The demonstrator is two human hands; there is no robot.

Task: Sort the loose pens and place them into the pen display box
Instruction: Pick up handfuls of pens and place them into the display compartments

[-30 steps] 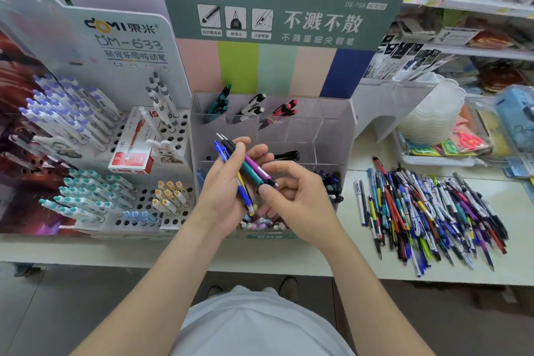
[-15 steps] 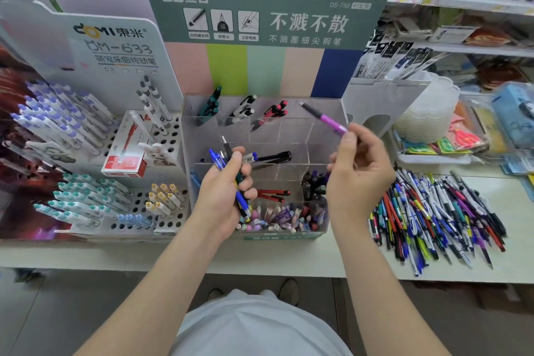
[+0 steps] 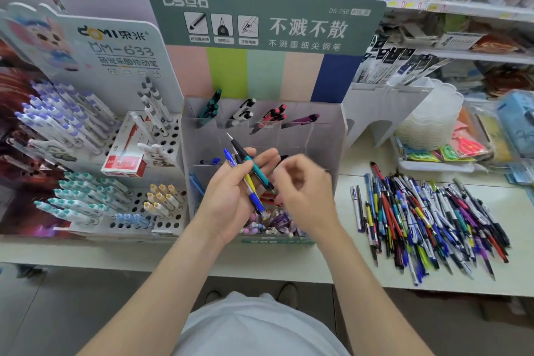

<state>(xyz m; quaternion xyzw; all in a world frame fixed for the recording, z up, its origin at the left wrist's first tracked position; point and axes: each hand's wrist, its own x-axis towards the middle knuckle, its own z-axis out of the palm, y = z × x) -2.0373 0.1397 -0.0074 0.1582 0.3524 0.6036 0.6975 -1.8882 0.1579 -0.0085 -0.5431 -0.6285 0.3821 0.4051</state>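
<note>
Shop shelving crowds behind the white surface (image 3: 346, 266), where the clear pen display box (image 3: 323, 144) stands at the middle. In front of it the left hand (image 3: 231, 199) grips a small bundle of pens (image 3: 254, 179), fingers curled round them. The right hand (image 3: 303, 191) hovers just beside, blurred; whether its bent fingers pinch anything I cannot tell. Loose pens (image 3: 427, 220) lie heaped toward the surface's right edge.

The pen display box (image 3: 336, 136) is open on top, walled at the far side by its backing card (image 3: 265, 37). Over the near rows the left hand (image 3: 231, 199), gripping a bunch of pens (image 3: 254, 182), and the blurred right hand (image 3: 306, 193) crowd the way, perhaps touching. Right of it lies bare counter (image 3: 343, 199), then the loose pens (image 3: 427, 220).
</note>
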